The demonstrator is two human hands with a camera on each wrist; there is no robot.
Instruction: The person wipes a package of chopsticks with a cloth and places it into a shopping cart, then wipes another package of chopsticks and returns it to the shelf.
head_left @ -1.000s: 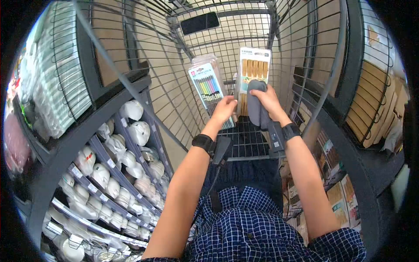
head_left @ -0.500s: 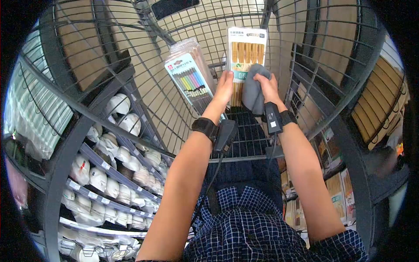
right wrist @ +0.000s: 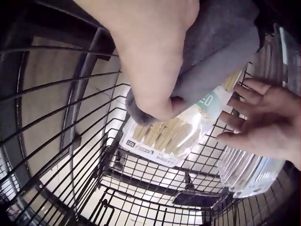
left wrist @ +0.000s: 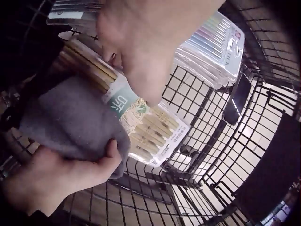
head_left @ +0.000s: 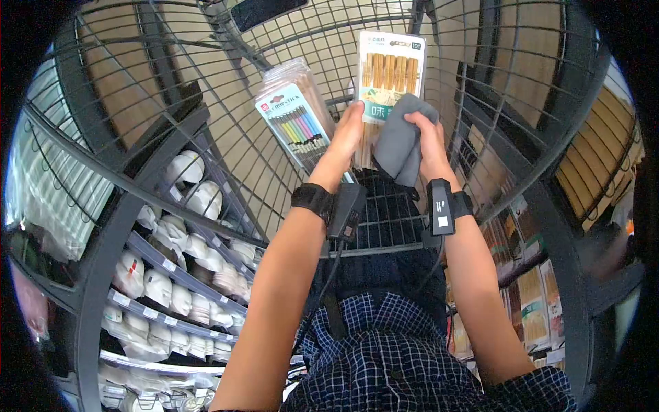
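Observation:
My right hand (head_left: 432, 144) grips a folded grey cloth (head_left: 398, 141), its thumb lying over the near face. Behind the cloth stand packs of wooden chopsticks (head_left: 391, 72), the front one with a white header and green label, the cloth covering their lower right. My left hand (head_left: 345, 137) is at the left edge of these packs; in the right wrist view its fingers (right wrist: 242, 106) are spread and relaxed, holding nothing. Left of it leans a stack of clear packs with coloured chopsticks (head_left: 295, 127), the lower part hidden by my hand and wrist.
Black wire walls (head_left: 226, 137) of a shopping cart surround both hands. A dark flat panel (head_left: 264, 10) is at the cart's far end. Shelves of white ladles or spoons (head_left: 182, 299) stand on the left, hanging packaged goods (head_left: 532, 309) on the right.
The head view has shifted, so the cart and packs appear nearer. The right hand has tilted the grey cloth, and the left hand has drawn up along the wooden chopstick packs' left side.

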